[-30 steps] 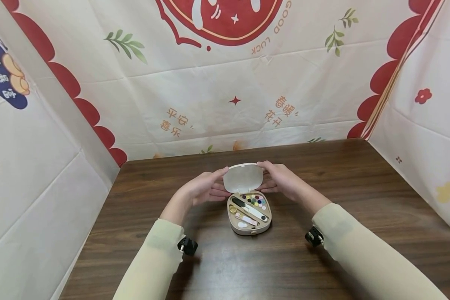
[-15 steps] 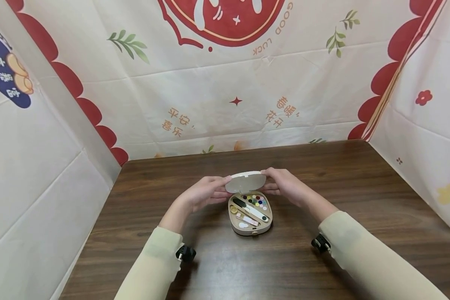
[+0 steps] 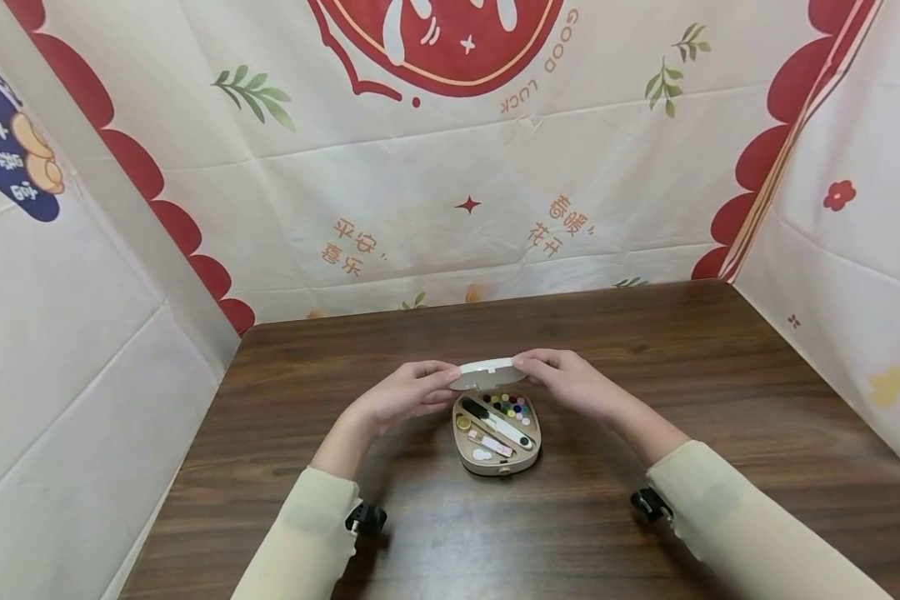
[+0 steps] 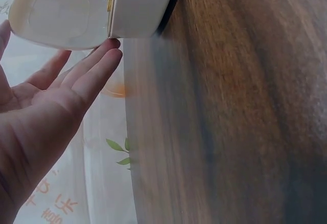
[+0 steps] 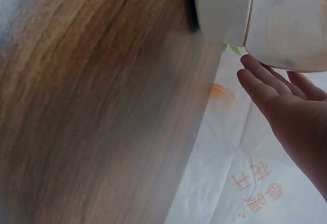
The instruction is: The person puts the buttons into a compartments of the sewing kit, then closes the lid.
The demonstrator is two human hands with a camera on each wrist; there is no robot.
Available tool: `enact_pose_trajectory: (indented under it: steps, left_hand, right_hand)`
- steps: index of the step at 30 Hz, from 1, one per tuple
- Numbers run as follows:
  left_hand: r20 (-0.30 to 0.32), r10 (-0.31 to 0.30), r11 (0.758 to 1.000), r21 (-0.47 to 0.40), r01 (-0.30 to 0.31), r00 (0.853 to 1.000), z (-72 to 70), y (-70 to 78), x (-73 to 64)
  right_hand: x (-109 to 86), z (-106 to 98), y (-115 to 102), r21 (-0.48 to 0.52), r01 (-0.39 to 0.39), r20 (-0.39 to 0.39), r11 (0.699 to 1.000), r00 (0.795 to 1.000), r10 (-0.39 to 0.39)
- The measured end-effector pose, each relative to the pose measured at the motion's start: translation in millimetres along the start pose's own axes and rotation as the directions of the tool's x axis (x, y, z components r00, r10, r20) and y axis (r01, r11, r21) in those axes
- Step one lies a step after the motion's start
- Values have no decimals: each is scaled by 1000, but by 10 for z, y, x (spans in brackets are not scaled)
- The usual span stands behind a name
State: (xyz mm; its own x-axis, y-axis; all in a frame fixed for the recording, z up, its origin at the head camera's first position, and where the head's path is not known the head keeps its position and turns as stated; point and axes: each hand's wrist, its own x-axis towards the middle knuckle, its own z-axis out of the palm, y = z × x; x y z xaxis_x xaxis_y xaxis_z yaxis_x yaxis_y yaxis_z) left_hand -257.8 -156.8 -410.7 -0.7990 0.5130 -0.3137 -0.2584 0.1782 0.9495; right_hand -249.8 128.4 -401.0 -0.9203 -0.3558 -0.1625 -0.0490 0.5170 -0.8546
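A beige sewing kit box (image 3: 487,468) sits on the table with its pale lid (image 3: 486,377) tilted partly up at the back hinge. Inside lie colourful round pieces (image 3: 512,407), a black-and-white snipper-like tool (image 3: 506,428), a gold ring-like piece (image 3: 462,422) and small white items (image 3: 482,455). My left hand (image 3: 408,390) holds the lid's left edge, thumb at the rim and fingers behind. On the other side my right hand (image 3: 562,380) holds the right edge likewise. Both wrist views show the lid's inner face (image 4: 61,9) and extended fingers (image 5: 265,83) beside the hinge.
The dark wooden table (image 3: 600,542) carries the box. White printed cloth (image 3: 420,192) stands behind it and along both sides. A black wrist camera (image 3: 366,518) is strapped to each sleeve.
The lid has tipped from nearly upright down toward the box, both hands lowering with it. The box and its contents stay in place.
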Motion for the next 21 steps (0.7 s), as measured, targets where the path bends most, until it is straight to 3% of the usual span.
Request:
enact_pose_trajectory:
  steps: [8, 21]
  left_hand:
    - [20, 35, 999, 21, -36, 999, -8, -32, -11]
    - [19, 38, 999, 19, -38, 999, -4, -31, -38]
  right_hand:
    - [4, 28, 18, 16, 0, -20, 1000, 1000, 1]
    - [-10, 49, 4, 16, -1, -29, 1000, 1000, 2]
